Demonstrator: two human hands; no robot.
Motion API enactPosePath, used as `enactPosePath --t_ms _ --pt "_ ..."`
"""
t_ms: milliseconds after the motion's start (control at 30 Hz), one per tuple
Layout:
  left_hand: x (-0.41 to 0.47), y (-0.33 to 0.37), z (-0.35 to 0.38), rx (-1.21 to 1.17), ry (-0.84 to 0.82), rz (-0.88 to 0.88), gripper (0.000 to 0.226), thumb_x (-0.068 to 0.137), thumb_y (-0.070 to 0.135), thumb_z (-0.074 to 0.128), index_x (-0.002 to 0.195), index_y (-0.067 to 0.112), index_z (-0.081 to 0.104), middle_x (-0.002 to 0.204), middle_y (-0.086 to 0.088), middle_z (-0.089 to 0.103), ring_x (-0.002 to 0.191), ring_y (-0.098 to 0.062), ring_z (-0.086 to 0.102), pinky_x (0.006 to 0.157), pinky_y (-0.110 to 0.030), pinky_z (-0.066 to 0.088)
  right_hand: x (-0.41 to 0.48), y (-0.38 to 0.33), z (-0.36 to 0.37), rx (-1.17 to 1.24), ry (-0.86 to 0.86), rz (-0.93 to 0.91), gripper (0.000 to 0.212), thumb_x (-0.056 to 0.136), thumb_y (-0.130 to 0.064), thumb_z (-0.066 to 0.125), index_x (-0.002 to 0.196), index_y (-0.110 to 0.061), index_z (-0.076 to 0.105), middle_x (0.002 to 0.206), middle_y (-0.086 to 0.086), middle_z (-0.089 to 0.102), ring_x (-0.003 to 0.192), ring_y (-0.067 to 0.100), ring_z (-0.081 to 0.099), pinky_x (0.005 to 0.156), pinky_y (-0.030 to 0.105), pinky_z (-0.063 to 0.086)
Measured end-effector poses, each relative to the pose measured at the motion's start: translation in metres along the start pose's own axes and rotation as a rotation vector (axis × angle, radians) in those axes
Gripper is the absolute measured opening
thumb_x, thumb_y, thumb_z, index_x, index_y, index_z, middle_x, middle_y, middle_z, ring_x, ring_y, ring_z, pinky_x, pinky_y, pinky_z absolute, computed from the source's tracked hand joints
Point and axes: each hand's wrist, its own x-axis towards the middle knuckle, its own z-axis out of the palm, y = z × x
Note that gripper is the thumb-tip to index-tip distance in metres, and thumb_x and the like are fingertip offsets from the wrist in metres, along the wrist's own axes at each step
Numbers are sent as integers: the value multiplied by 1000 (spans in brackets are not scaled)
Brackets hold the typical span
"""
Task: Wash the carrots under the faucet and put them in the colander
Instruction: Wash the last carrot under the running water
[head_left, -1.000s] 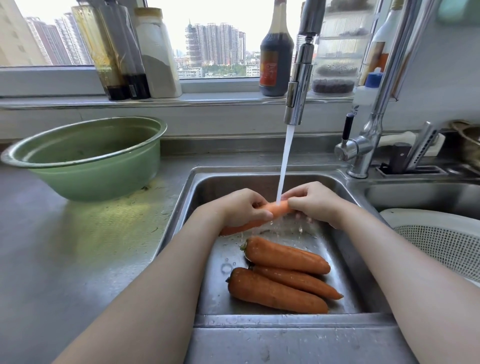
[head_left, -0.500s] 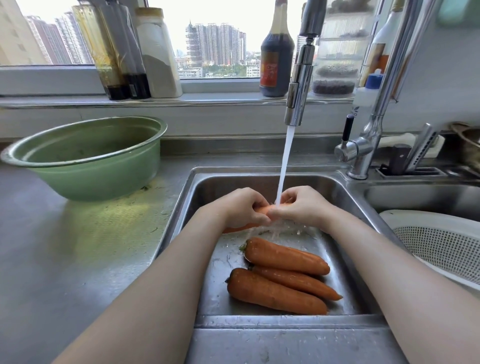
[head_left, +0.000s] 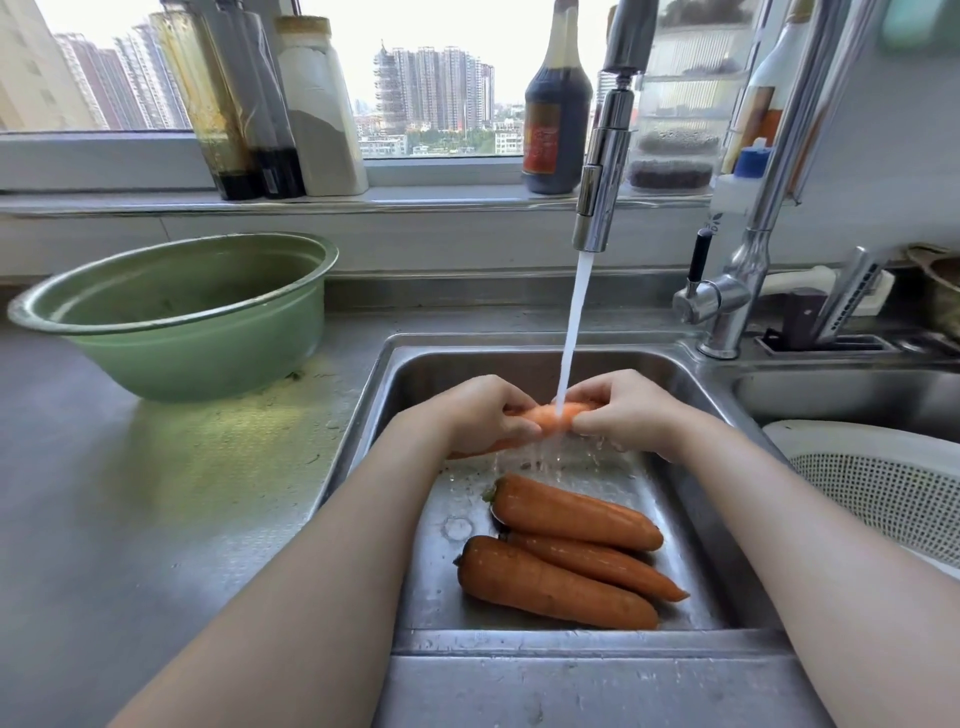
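Both hands hold one orange carrot (head_left: 550, 414) under the running stream from the faucet (head_left: 605, 171), over the steel sink (head_left: 691, 395). My left hand (head_left: 483, 415) grips its thick end and my right hand (head_left: 623, 410) grips the thinner end; most of the carrot is hidden by fingers. Water splashes below it. Three more carrots (head_left: 566, 561) lie side by side on the sink floor, nearer to me. The white colander (head_left: 883, 478) sits at the right, in the neighbouring basin.
A green basin (head_left: 171, 317) stands on the steel counter at the left. Bottles and jars line the window sill (head_left: 322, 200). The faucet base and lever (head_left: 722, 301) rise behind the sink's right corner, beside a knife slot.
My right hand slid left along the carrot toward my left hand, then drew back a little. The three carrots on the sink floor stayed put.
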Motion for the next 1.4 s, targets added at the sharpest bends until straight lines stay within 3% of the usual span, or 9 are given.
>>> enactPosePath --t_ms 200,267,333,533,733,900,1100,1233,1400 --pt "1 4 2 37 -88 -10 23 106 43 53 111 32 72 99 5 71 94 -15 65 86 -39 53 -1 1 4 46 22 -10 25 79 -42 89 99 -28 81 72 -14 70 57 -3 58 48 13 42" --pt "-1 5 1 6 -107 -14 23 107 45 52 112 32 71 96 9 70 89 -10 64 81 -35 50 0 0 0 81 50 7 5 87 -25 81 93 -26 81 64 -12 69 55 2 56 47 16 42" --pt "-3 8 0 -16 -129 -32 24 106 49 52 113 34 69 97 10 70 87 -9 65 76 -32 49 2 1 -2 91 101 18 23 92 -9 66 89 -26 81 62 -7 70 54 7 55 47 19 43" --pt "-4 10 -2 35 -196 -53 27 85 55 78 96 32 67 92 6 71 85 -12 69 77 -31 55 -4 -3 2 80 34 -33 20 84 -24 86 102 -21 79 87 -3 78 68 5 68 59 18 50" --pt "-8 7 -3 60 -58 -47 58 74 39 89 123 34 59 104 13 61 94 -11 63 83 -33 55 2 -4 0 96 121 0 13 85 -14 77 94 -22 82 75 3 75 58 9 61 51 21 46" --pt "-7 10 -1 59 -13 -39 57 72 36 91 118 36 57 109 12 58 96 -9 60 87 -35 57 -4 -8 2 92 111 -6 11 82 -21 87 89 -22 79 69 -7 72 56 4 61 50 18 46" --pt "-6 6 -1 80 73 -10 55 70 32 93 112 37 57 107 12 59 96 -10 61 80 -29 53 -1 -8 3 109 178 34 17 87 -10 70 88 -24 80 69 1 74 59 11 62 51 24 46" --pt "-4 4 -1 98 89 -26 50 70 33 93 106 40 60 103 14 64 93 -10 64 84 -34 57 -4 -10 7 111 106 7 19 80 -23 88 96 -19 78 73 -4 72 55 2 61 49 16 44" --pt "-5 2 -2 69 32 -58 40 85 41 80 122 38 67 101 14 67 93 -9 64 90 -38 56 4 -4 1 183 167 84 29 98 -7 51 100 -18 78 57 1 68 48 12 55 45 24 43"
